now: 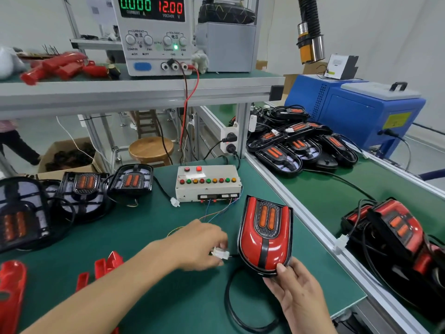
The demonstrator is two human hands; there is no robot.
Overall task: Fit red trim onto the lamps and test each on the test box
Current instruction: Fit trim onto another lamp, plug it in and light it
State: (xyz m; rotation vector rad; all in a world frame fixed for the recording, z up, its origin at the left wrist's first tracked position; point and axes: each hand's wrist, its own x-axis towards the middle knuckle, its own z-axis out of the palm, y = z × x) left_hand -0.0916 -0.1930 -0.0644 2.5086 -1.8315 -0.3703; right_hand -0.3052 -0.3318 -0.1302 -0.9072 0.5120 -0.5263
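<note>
Right hand (pixel 298 295) sits closest, its fingers grasping the near end of a red-trimmed lamp (pixel 265 237) propped tilted above the green surface (pixel 168 297). Just left, the left hand (pixel 199 244) pinches the lamp's white connector (pixel 220 253), whose black cable (pixel 231 307) loops toward the camera. Loose red trim pieces (pixel 106 266) lie at the near left. Beyond the hands stands the test box (pixel 208 183), coloured wires trailing from its front. Untrimmed black lamps (pixel 81 189) crowd the left side; more lamps (pixel 301 145) pile up on the right. On the shelf above, a power supply (pixel 156 34) reads 12.00 volts.
</note>
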